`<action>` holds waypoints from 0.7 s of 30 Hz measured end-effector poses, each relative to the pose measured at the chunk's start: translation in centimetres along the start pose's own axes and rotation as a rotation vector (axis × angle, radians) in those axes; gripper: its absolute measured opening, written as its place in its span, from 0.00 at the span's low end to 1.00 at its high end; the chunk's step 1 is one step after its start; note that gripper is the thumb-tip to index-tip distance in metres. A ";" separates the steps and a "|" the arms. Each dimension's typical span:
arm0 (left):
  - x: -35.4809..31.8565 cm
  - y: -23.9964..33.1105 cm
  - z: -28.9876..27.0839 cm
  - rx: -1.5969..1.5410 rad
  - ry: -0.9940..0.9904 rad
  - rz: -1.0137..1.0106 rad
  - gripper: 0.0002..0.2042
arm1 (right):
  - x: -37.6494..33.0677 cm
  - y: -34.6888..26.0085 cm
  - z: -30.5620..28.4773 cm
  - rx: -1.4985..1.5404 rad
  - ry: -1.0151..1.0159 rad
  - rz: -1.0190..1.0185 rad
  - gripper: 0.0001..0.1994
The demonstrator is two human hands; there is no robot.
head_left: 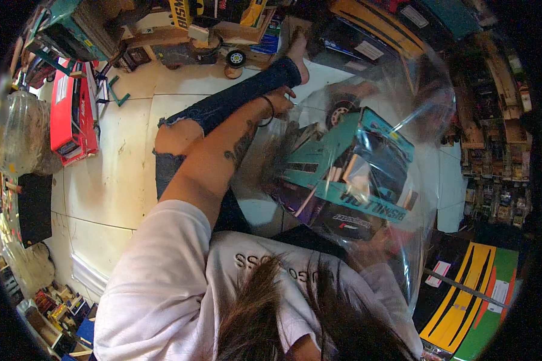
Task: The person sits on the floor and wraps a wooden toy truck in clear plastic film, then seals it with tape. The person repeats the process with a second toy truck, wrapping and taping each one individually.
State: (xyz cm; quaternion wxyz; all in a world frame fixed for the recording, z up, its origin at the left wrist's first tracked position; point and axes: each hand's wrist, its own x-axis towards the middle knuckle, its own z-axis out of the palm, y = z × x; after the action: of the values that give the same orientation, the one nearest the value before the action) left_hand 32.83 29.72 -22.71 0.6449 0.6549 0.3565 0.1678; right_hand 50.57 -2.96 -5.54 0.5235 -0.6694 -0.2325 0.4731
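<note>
A teal and black model truck sits tilted inside a large clear plastic bag, in front of me and to the right. One of its black wheels shows at the far side. My left arm stretches forward beside my bent leg, with a dark band at the wrist. At the bag's far left edge, my left hand has its fingers curled against the plastic. Through the film at the upper right, my right hand is a blur beside the bag's raised side; its fingers cannot be made out.
A red model truck body stands on the pale tiled floor at the left, near green frame pieces. A small loose wheel lies by the wooden shelf ahead. Yellow and green panels lean at the lower right.
</note>
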 end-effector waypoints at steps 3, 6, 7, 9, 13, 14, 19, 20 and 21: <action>-0.2 -0.9 2.2 0.339 0.316 0.039 0.21 | -0.5 0.1 0.3 -0.001 0.000 0.004 0.16; -4.6 2.0 2.6 0.245 0.281 -0.018 0.24 | -0.7 0.1 0.4 0.007 0.002 0.004 0.16; -7.4 3.7 2.6 0.017 0.307 -0.056 0.25 | -0.7 0.2 0.3 0.014 0.000 0.004 0.16; -14.4 7.2 2.8 -0.145 0.504 -0.031 0.28 | -0.5 0.4 0.3 0.022 -0.001 -0.001 0.17; -26.8 9.9 7.2 0.176 0.626 0.941 0.53 | 1.0 0.8 2.1 0.055 -0.016 -0.014 0.18; -27.4 9.4 9.1 0.158 0.577 0.864 0.56 | 1.5 0.7 3.2 0.067 -0.023 -0.018 0.18; -25.9 6.7 14.1 -0.029 0.372 0.385 0.60 | 4.9 -2.8 10.8 0.070 -0.086 -0.072 0.19; -25.5 6.7 13.3 -0.047 0.326 0.277 0.59 | 4.9 -4.1 12.1 0.037 -0.080 -0.113 0.19; -25.6 6.8 11.9 -0.027 0.213 0.205 0.57 | 4.7 -5.8 13.0 -0.086 -0.048 -0.244 0.19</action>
State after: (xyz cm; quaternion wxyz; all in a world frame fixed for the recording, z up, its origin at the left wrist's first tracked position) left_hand 24.96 4.23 -11.35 0.5919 0.6574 0.3519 0.3060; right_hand 42.36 9.05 -2.07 0.5424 -0.6463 -0.3448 0.4113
